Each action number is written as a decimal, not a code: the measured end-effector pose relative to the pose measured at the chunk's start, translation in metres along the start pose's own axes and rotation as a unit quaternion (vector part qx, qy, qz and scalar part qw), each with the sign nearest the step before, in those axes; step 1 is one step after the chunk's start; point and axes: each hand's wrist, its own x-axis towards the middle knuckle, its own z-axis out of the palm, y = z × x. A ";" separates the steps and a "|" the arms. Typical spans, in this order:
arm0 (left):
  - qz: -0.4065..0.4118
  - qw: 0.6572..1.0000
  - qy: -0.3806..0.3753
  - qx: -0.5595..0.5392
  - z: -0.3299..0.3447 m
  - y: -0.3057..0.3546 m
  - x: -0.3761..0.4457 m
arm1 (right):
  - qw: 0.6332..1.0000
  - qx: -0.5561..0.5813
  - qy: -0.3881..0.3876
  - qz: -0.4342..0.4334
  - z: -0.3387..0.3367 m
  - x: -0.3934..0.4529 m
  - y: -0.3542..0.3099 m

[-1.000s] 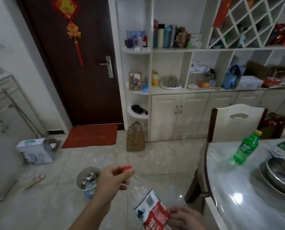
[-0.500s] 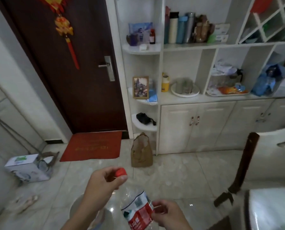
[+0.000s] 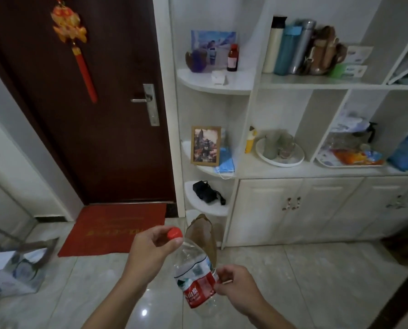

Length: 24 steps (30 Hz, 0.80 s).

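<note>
A clear plastic water bottle with a red and white label is held tilted in front of me, low in the middle of the head view. Its red cap points up and away from me. My left hand pinches the cap between thumb and fingers. My right hand grips the bottle's body at the label. The bottle looks almost empty.
A dark brown door with a red mat stands ahead left. White shelves and cabinets fill the right. A brown paper bag leans at the shelf's foot. A white box lies on the tiled floor at left.
The camera has turned left and moved closer to the shelves; the table, chair and bin have left the view. Both hands keep their hold on the bottle, now raised higher in view.
</note>
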 end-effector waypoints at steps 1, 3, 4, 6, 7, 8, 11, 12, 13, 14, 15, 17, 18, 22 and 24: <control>0.008 1.000 -0.009 0.004 -0.003 0.001 0.020 | 1.000 0.002 0.009 0.006 0.001 0.017 -0.008; 0.031 0.999 -0.032 0.014 -0.008 0.005 0.058 | 0.999 0.007 0.027 0.020 0.004 0.047 -0.025; 0.042 0.998 -0.045 0.023 -0.010 0.006 0.075 | 0.999 0.012 0.034 0.023 0.005 0.062 -0.034; 0.059 0.995 -0.064 0.040 -0.012 0.009 0.108 | 0.999 0.021 0.040 0.025 0.007 0.092 -0.049; 0.066 0.994 -0.068 0.048 -0.013 0.008 0.124 | 0.999 0.022 0.037 0.025 0.007 0.107 -0.055; 0.069 0.994 -0.072 0.054 -0.013 0.007 0.139 | 0.999 0.022 0.034 0.027 0.007 0.120 -0.061; 0.071 0.991 -0.089 0.068 -0.012 0.001 0.180 | 0.999 0.016 0.040 0.022 0.007 0.158 -0.076; 0.069 0.990 -0.095 0.074 -0.010 -0.002 0.193 | 0.999 0.008 0.046 0.019 0.006 0.171 -0.079; 0.062 0.990 -0.095 0.080 -0.007 -0.006 0.205 | 0.999 -0.003 0.052 0.016 0.004 0.185 -0.082; 0.051 0.990 -0.093 0.090 -0.004 -0.011 0.217 | 0.998 -0.014 0.059 0.013 0.003 0.200 -0.083; 0.040 0.990 -0.089 0.101 0.001 -0.017 0.229 | 0.998 -0.027 0.062 0.009 0.001 0.215 -0.083; 0.031 0.988 -0.083 0.127 0.012 -0.028 0.248 | 0.997 -0.059 0.059 -0.003 -0.003 0.243 -0.080; 0.033 0.986 -0.080 0.140 0.018 -0.035 0.258 | 0.996 -0.075 0.052 -0.008 -0.004 0.257 -0.078; 0.018 0.981 -0.059 0.182 0.050 -0.071 0.296 | 0.989 -0.139 0.030 -0.034 -0.005 0.319 -0.056; 0.011 0.981 -0.057 0.187 0.066 -0.095 0.313 | 0.985 -0.164 0.029 -0.047 -0.002 0.348 -0.040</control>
